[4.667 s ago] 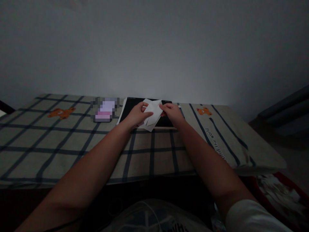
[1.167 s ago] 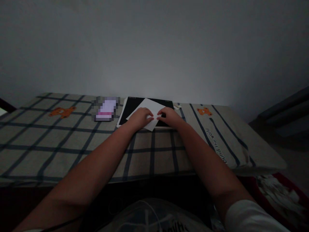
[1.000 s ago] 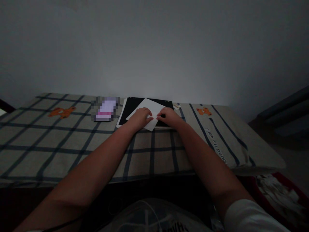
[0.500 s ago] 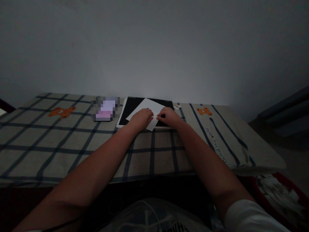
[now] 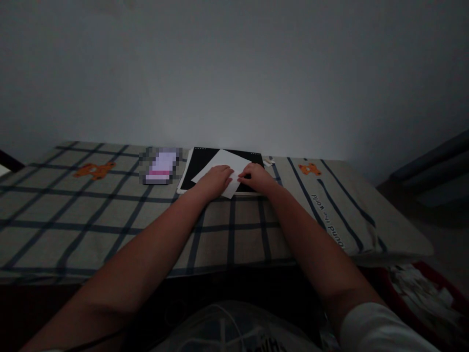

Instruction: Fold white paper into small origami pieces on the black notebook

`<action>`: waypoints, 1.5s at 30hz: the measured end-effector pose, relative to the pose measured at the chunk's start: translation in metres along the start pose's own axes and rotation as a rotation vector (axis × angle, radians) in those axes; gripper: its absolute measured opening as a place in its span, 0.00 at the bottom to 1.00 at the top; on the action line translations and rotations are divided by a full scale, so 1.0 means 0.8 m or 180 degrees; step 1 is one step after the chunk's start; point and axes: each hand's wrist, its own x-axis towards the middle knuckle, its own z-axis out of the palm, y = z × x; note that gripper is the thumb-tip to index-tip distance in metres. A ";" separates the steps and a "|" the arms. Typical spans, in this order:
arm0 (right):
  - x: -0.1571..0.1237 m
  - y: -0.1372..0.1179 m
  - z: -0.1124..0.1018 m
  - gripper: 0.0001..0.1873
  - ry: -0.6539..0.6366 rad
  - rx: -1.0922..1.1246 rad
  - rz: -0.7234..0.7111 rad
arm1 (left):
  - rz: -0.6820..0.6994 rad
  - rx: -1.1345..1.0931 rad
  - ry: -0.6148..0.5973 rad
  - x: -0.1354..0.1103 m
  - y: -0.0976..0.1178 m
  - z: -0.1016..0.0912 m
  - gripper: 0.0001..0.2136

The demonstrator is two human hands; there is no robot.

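A white sheet of paper (image 5: 227, 159) lies at a slant across a black flat pad (image 5: 196, 164) with a pale edge. My left hand (image 5: 215, 181) rests flat on the paper's left part, fingers stretched out toward the right. At the paper's right edge, my right hand (image 5: 254, 177) has its thumb and forefinger pinched on the paper. The paper's lower corner pokes out between the hands, past the pad's near edge. Both palms hide part of the sheet.
A phone with a blurred, lit screen (image 5: 161, 166) lies left of the pad. A checked tablecloth (image 5: 110, 210) with orange bear prints covers the table. Behind it rises a grey wall (image 5: 234, 73). A red container with pale contents (image 5: 421, 288) stands below at right.
Almost nothing differs. My left fingers have shifted very slightly to the right on the paper; my right hand holds its place.
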 end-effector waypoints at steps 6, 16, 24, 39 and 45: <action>0.000 0.000 0.001 0.08 0.0056 -0.0002 0.0016 | 0.0272 0.0341 -0.0003 0.000 0.000 -0.008 0.15; -0.001 0.001 0.002 0.07 0.0088 0.0059 -0.0012 | 0.0206 0.0266 -0.0065 0.000 0.001 -0.009 0.16; -0.002 0.003 0.005 0.09 0.0068 -0.0022 -0.0004 | -0.0170 0.0278 -0.0107 -0.006 0.008 -0.009 0.17; -0.008 -0.007 -0.004 0.08 0.0052 -0.0029 -0.0150 | -0.0159 0.0292 -0.0032 -0.007 0.032 -0.023 0.16; -0.010 -0.013 -0.012 0.08 -0.0045 0.0033 -0.0217 | -0.0045 0.0044 -0.0071 -0.004 0.017 -0.025 0.16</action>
